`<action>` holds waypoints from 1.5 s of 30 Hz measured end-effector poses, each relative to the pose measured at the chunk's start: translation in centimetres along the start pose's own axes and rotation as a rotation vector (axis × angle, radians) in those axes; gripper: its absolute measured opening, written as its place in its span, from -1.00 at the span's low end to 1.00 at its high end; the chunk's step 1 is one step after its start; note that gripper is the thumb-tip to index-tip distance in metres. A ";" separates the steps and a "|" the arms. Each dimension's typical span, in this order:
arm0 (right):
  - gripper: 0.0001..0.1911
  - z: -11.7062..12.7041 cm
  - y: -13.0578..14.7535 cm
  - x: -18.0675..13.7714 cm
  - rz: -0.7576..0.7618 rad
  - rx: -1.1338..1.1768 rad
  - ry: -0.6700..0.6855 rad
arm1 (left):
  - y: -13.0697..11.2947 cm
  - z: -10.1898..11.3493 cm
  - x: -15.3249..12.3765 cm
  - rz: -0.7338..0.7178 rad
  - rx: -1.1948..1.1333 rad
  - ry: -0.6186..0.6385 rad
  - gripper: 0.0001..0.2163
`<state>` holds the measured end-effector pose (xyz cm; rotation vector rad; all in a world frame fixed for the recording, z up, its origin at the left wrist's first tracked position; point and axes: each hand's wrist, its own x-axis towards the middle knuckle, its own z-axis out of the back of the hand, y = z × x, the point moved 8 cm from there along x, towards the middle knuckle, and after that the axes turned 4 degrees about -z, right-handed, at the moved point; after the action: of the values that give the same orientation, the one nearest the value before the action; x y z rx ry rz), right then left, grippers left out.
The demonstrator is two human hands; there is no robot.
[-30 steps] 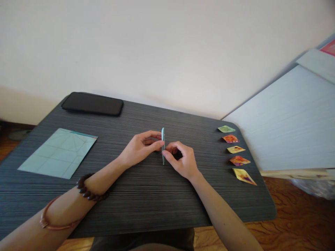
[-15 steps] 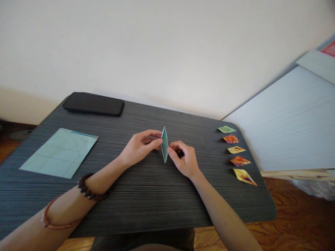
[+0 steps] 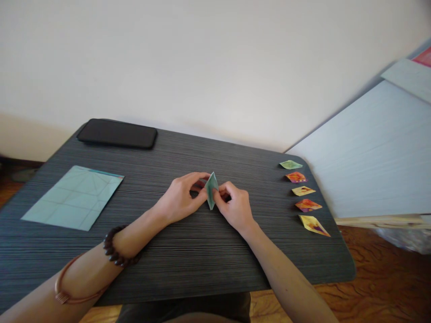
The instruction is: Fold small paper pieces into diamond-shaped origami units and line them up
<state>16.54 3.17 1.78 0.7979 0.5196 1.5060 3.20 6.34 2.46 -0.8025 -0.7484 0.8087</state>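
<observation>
Between my two hands, over the middle of the table, a small light-green folded paper piece (image 3: 212,184) stands on edge, pointed at top and bottom. My left hand (image 3: 185,195) pinches its left side between thumb and fingers. On the right edge, my right hand (image 3: 235,204) grips it, with the thumb on the face turned towards me. Its far side is hidden. Farther left lies a larger light-green sheet (image 3: 74,197) with crease lines across it.
A black phone (image 3: 117,133) lies at the back left of the dark table (image 3: 188,260). Several folded diamond-shaped papers, among them a green one (image 3: 291,164) and a yellow one (image 3: 314,225), form a column near the right edge. A wall rises behind; a pale panel (image 3: 377,157) stands at right.
The folded paper has turned so that more of its face shows. My right thumb has moved onto that face, and my left hand has shifted slightly.
</observation>
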 end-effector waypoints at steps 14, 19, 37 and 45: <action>-0.88 -0.5 0.2 -0.2 0.013 -0.116 -0.012 | 0.5 0.5 0.0 0.222 0.727 0.112 -0.76; -0.84 0.1 0.5 0.0 0.009 -0.236 -0.060 | 0.6 0.5 0.0 0.199 0.541 0.072 -0.74; -0.80 0.7 1.4 0.3 0.206 -0.025 0.008 | 0.8 0.5 0.3 -0.045 0.349 0.096 -0.69; -0.87 0.7 0.4 0.5 0.108 0.040 -0.040 | 1.1 0.5 0.3 -0.007 0.322 0.110 -0.68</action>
<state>16.84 3.54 2.64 0.8975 0.4841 1.5793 2.59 7.28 1.93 -0.5492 -0.5057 0.8462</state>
